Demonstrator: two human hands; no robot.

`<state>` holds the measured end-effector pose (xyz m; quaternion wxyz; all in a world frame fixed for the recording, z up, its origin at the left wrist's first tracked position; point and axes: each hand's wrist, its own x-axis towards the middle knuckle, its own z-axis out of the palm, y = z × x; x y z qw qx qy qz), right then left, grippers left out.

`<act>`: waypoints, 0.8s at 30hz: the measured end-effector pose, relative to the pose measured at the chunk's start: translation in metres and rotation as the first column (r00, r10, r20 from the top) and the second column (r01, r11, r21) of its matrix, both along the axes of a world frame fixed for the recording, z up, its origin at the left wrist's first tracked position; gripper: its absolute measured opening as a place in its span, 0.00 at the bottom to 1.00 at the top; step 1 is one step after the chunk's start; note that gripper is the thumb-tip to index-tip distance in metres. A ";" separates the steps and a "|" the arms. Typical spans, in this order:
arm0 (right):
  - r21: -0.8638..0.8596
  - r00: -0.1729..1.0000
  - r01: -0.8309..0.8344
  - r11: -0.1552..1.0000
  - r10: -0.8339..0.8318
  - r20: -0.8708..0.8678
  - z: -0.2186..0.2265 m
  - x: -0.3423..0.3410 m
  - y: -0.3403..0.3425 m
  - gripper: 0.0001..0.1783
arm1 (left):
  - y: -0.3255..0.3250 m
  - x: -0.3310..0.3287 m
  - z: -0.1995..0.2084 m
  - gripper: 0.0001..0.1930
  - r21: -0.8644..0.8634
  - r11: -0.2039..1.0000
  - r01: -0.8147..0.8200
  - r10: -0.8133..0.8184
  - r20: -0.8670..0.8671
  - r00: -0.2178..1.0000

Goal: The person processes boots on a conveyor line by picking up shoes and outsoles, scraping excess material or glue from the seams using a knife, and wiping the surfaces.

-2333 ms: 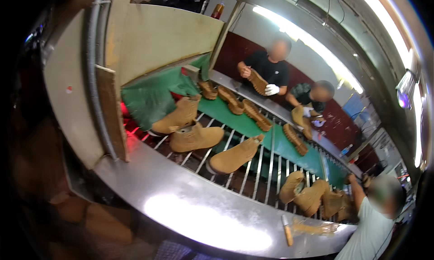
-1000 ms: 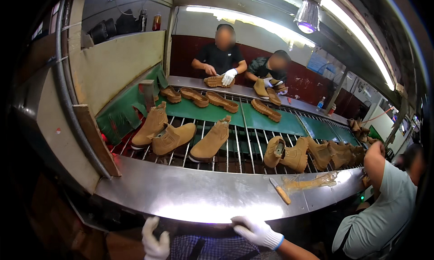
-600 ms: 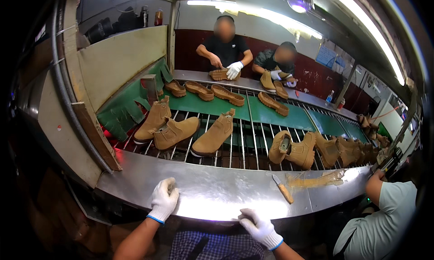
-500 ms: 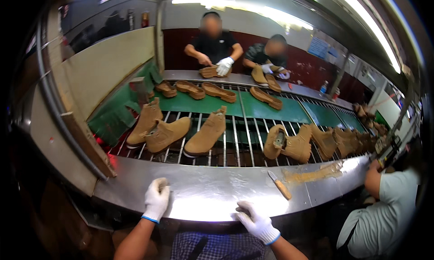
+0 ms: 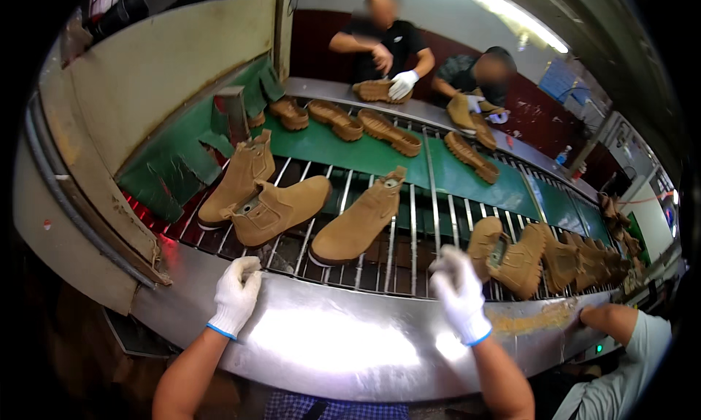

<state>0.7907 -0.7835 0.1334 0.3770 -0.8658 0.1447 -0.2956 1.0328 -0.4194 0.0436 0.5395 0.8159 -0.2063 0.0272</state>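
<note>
My left hand (image 5: 237, 297), in a white knit glove, is over the metal ledge (image 5: 328, 347) by the rack's front edge. Its fingers are loosely curled, the thumb apart, and nothing shows in them. My right hand (image 5: 460, 292), gloved too and blurred, is raised at the edge of the bars, fingers partly bent and apart. Just right of it lies a tan boot (image 5: 482, 245) on its side, apparently untouched. Ahead of my left hand is a tan ankle boot (image 5: 281, 208); another tan boot (image 5: 358, 219) stands between my hands, and a third (image 5: 237, 179) is behind at the left.
Several brown soles (image 5: 391, 132) lie on the green belt (image 5: 453, 172) beyond the metal bars. More boots (image 5: 577, 263) line the right side. Two people work across the belt, one gloved hand (image 5: 403, 84) on a sole. A person's arm (image 5: 610, 324) rests at the right.
My right hand has moved forward and up from the ledge to the rack. The view has swung left and closer. The wooden-handled knife on the ledge no longer shows.
</note>
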 end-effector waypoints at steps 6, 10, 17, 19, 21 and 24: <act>-0.239 0.984 0.098 0.966 -0.131 -0.124 0.027 0.188 -0.115 0.33 | 0.000 -0.010 0.029 0.13 0.187 0.982 0.032 -0.057 0.132 0.990; -0.431 0.870 0.146 0.891 -0.323 -0.373 -0.013 0.291 -0.183 0.33 | -0.005 -0.010 0.011 0.13 0.244 0.970 -0.002 -0.029 0.123 0.992; -0.613 0.927 0.012 0.790 -0.239 -0.290 -0.042 0.382 -0.250 0.35 | -0.026 0.014 0.052 0.18 0.487 0.865 0.119 -0.198 0.114 0.974; -0.660 0.944 -0.014 0.751 -0.207 -0.256 -0.031 0.409 -0.257 0.35 | -0.023 0.019 0.050 0.20 0.528 0.837 0.146 -0.242 0.117 0.963; -0.666 0.941 0.005 0.746 -0.230 -0.250 -0.024 0.419 -0.277 0.35 | -0.028 0.029 0.055 0.21 0.492 0.849 0.194 -0.269 0.084 0.960; -0.732 0.747 -0.030 0.681 -0.471 -0.469 -0.027 0.430 -0.306 0.36 | -0.025 0.026 0.048 0.22 0.579 0.803 0.143 -0.239 0.092 0.967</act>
